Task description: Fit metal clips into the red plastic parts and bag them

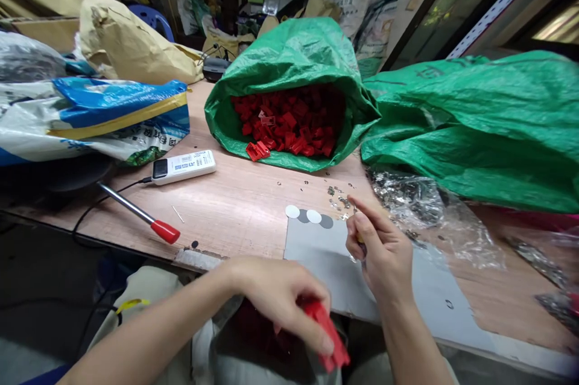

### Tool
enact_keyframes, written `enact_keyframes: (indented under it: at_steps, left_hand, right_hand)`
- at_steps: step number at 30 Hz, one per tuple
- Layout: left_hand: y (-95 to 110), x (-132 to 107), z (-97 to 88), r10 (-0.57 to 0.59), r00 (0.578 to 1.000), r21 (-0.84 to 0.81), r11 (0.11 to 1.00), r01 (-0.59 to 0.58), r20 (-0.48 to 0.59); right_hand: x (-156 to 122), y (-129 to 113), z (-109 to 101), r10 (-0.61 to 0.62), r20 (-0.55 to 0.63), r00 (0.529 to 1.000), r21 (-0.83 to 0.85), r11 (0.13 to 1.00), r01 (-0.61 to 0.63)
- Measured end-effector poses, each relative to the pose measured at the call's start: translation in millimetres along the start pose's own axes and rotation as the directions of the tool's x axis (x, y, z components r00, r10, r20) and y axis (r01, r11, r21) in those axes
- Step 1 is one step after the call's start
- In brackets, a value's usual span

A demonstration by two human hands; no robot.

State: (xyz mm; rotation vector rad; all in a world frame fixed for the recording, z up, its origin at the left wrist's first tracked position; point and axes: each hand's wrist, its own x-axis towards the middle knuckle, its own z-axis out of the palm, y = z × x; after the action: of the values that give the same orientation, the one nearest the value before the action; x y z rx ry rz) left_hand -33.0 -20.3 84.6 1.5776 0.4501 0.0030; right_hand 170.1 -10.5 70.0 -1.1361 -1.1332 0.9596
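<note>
My left hand [284, 300] is closed around a red plastic part [326, 337], held low over my lap at the table's front edge. The part is blurred, and my fingers cover one end of it. My right hand [382, 246] is in a pinch above the grey mat [325, 270]. A bit of yellow shows between its fingers; what it grips is mostly hidden. Just beyond those fingertips, small metal pieces [337, 198] lie scattered on the wooden table [239, 192]. More red plastic parts [289, 122] fill an open green sack [298, 47] at the back.
A second green sack [479, 125] lies at right, beside a clear plastic bag [425, 198] of metal pieces. On the left are a white cabled device [184, 166], a lever with a red knob [165, 231] and a blue-white bag [122, 113].
</note>
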Motion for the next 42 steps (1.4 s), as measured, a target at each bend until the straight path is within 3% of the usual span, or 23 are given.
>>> enact_keyframes:
  at_steps: [2,5,9,12,15,18,21,25,28,30,32,33,34,35,37,39,40,42]
  left_hand:
    - [-4,1,10.9,-0.014,0.995,0.393,0.918,0.051,-0.096]
    - [-11,5,20.9,-0.018,0.987,0.544,0.833,0.102,-0.157]
    - [-13,8,14.0,-0.059,0.995,0.510,0.856,0.091,-0.077]
    - [-8,8,1.6,0.015,0.998,0.374,0.927,0.006,-0.054]
    - [-7,7,-10.5,0.169,0.962,0.189,0.974,-0.129,-0.215]
    - [-10,10,-21.7,0.213,0.853,0.070,0.976,-0.205,-0.477]
    - [-14,15,-32.1,0.188,0.720,0.032,0.974,-0.224,-0.668]
    - [-16,16,-43.4,0.173,0.559,0.034,0.968,-0.249,-0.811]
    - [-16,13,-48.7,0.176,0.414,0.083,0.969,-0.232,-0.893]
    - [-16,12,-50.2,0.183,0.294,0.108,0.961,-0.253,-0.938]
    - [-15,12,-50.1,0.187,0.202,0.116,0.942,-0.315,-0.961]
    - [-15,13,-49.6,0.189,0.189,0.112,0.927,-0.358,-0.964]
    - [-15,14,-48.9,0.195,0.205,0.099,0.909,-0.404,-0.959]
    - [-14,15,-48.2,0.207,0.254,0.073,0.889,-0.453,-0.945]
    - [-14,18,-46.7,0.249,0.402,-0.005,0.845,-0.534,-0.881]
    - [-15,20,-45.0,0.292,0.520,-0.070,0.820,-0.568,-0.803]
    - [-14,21,-44.0,0.296,0.544,-0.082,0.821,-0.565,-0.785]
    - [-14,20,-41.6,0.272,0.542,-0.075,0.843,-0.533,-0.795]
  right_hand:
    - [2,0,3,0.011,-0.012,1.000,-0.043,0.999,-0.011]
    - [6,-1,10,0.020,-0.010,1.000,-0.141,0.990,-0.021]
    - [26,-3,28,0.010,0.088,0.996,-0.401,0.916,0.026]
    - [65,-1,49,-0.041,0.180,0.983,-0.625,0.766,0.147]
    - [117,4,75,-0.027,0.158,0.987,-0.812,0.566,0.145]
    - [163,11,97,0.000,0.119,0.993,-0.855,0.508,0.103]
    - [185,14,110,0.025,0.080,0.997,-0.854,0.517,0.056]
    - [173,6,107,0.079,0.070,0.994,-0.776,0.631,0.005]
    - [144,-10,91,0.220,0.148,0.964,-0.671,0.739,-0.066]
    - [120,-20,76,0.350,0.227,0.909,-0.592,0.791,-0.157]
    - [97,-26,60,0.521,0.355,0.776,-0.414,0.832,-0.369]
    - [86,-28,54,0.582,0.425,0.694,-0.316,0.813,-0.489]
    - [76,-28,48,0.619,0.486,0.617,-0.233,0.772,-0.591]
    - [67,-28,43,0.638,0.525,0.563,-0.180,0.730,-0.659]
    - [52,-26,37,0.661,0.527,0.534,-0.168,0.697,-0.697]
    - [42,-27,33,0.670,0.486,0.561,-0.206,0.712,-0.672]
    - [38,-28,30,0.661,0.462,0.591,-0.232,0.734,-0.639]
    - [33,-30,19,0.600,0.398,0.694,-0.304,0.800,-0.517]
